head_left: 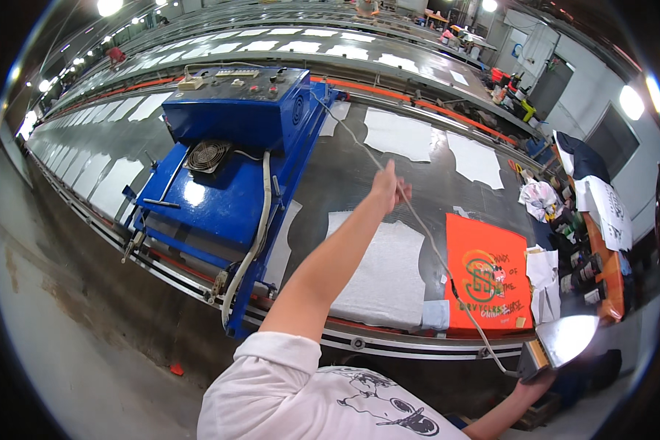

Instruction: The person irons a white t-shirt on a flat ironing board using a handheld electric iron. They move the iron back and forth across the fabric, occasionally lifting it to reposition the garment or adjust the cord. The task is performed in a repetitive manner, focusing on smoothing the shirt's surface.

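My left arm reaches out over the dark printing table, and my left hand [389, 189] is closed around a pale grey power cord [427, 233]. The cord runs from the blue machine [220, 176] across the table to an electric iron [565, 342]. Low at the right, my right hand [539, 384] grips the iron, its shiny flat metal soleplate facing up; its handle is mostly hidden. Beneath my left forearm lies a light grey shirt piece [381, 275]. An orange printed cloth [485, 275] lies to its right, with the cord crossing over it.
White cut pieces [397, 134] lie across the far side of the table. Rails [389, 345] edge the table. A cluttered side bench [605, 253] with bottles and cloth stands at the right. More long tables with white pieces [348, 51] stretch behind.
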`<state>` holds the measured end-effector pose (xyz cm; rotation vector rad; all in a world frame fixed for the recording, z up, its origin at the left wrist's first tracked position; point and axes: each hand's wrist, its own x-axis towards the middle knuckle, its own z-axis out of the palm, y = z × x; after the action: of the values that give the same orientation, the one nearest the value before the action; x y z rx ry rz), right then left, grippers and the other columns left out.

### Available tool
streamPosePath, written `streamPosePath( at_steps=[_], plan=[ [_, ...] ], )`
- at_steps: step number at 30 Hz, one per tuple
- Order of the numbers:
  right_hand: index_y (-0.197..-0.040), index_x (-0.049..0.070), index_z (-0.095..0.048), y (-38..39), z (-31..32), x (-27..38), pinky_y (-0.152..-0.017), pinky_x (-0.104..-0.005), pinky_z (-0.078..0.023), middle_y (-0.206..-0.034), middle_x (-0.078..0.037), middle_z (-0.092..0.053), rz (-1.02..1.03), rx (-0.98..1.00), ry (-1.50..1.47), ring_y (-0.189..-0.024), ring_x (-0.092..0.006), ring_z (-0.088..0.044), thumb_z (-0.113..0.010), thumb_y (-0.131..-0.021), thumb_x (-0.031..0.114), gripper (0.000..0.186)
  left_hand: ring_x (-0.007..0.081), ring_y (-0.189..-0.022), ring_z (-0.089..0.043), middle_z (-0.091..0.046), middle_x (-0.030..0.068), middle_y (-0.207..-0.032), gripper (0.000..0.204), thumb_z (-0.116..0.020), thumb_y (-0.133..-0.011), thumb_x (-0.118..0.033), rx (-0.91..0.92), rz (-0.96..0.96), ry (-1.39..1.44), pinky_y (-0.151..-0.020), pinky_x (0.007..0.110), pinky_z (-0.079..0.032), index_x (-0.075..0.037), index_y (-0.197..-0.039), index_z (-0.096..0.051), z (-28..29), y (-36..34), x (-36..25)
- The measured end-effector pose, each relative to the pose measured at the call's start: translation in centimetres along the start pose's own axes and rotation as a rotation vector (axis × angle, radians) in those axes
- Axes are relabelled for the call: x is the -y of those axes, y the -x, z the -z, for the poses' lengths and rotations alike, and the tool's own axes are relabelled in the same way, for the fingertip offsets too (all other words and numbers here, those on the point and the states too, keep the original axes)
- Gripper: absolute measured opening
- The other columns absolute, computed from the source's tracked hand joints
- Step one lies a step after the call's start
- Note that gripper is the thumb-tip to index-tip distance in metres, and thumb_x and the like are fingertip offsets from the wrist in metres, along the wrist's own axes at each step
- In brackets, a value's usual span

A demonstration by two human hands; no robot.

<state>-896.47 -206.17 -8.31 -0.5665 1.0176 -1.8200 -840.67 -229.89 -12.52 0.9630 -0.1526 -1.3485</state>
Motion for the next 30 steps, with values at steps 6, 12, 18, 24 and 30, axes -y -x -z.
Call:
streamPosePath(
  at_steps=[6,12,18,24,30],
  plan=[
    [-0.132,0.001,-0.052,2.8,-0.8,-8.2,-0.097,-0.0443,-0.051,-0.125,-0.016,-0.061,-0.165,0.031,-0.067,-0.111,-0.0291,-0.063,-0.050,-0.099,0.030,0.044,0.0123,-0.049,-0.042,-0.053,0.0029,-0.075,0.019,-0.047,-0.103,-0.026,0.421,-0.517,-0.173,-0.044,0.028,-0.036,-0.007,-0.107,-0.051,-11.8,1.2,-15.1],
    [-0.134,0.001,-0.050,4.5,-7.4,-14.8,-0.096,-0.0443,-0.053,-0.128,-0.017,-0.060,-0.329,0.167,-0.148,-0.113,-0.0294,-0.063,-0.051,-0.099,0.027,0.043,0.0108,-0.049,-0.043,-0.055,0.0052,-0.075,0.016,-0.045,-0.101,-0.017,-0.010,-0.422,-0.243,-0.043,0.026,-0.038,-0.004,-0.103,-0.055,-0.1,-0.7,-17.7],
    [-0.095,0.008,-0.050,4.3,-14.8,-12.7,-0.059,-0.0284,-0.045,-0.073,0.000,-0.045,-0.319,0.018,0.003,-0.062,-0.0103,-0.049,-0.055,-0.100,0.019,0.013,0.0144,-0.059,-0.053,-0.062,0.0091,-0.082,0.027,-0.039,-0.100,-0.017,-0.243,-0.304,-0.292,-0.050,0.030,-0.048,0.002,-0.095,-0.058,6.9,-4.2,-15.6],
    [-0.098,0.009,-0.049,2.2,-11.2,-14.7,-0.059,-0.0283,-0.046,-0.075,0.000,-0.047,-0.307,-0.050,0.021,-0.063,-0.0104,-0.050,-0.055,-0.100,0.017,0.010,0.0144,-0.059,-0.053,-0.062,0.0105,-0.083,0.025,-0.039,-0.098,-0.014,-0.318,-0.260,-0.325,-0.050,0.030,-0.047,0.002,-0.095,-0.057,8.7,-9.5,-14.2],
    [-0.101,0.008,-0.047,0.0,-12.7,-15.1,-0.059,-0.0267,-0.044,-0.076,0.000,-0.044,-0.188,-0.085,0.174,-0.063,-0.0091,-0.047,-0.052,-0.102,0.017,0.009,0.0128,-0.051,-0.049,-0.060,0.0111,-0.075,0.023,-0.034,-0.089,-0.001,-0.423,-0.241,-0.299,-0.043,0.027,-0.041,0.003,-0.088,-0.057,9.8,-18.3,-16.0]
  ],
)
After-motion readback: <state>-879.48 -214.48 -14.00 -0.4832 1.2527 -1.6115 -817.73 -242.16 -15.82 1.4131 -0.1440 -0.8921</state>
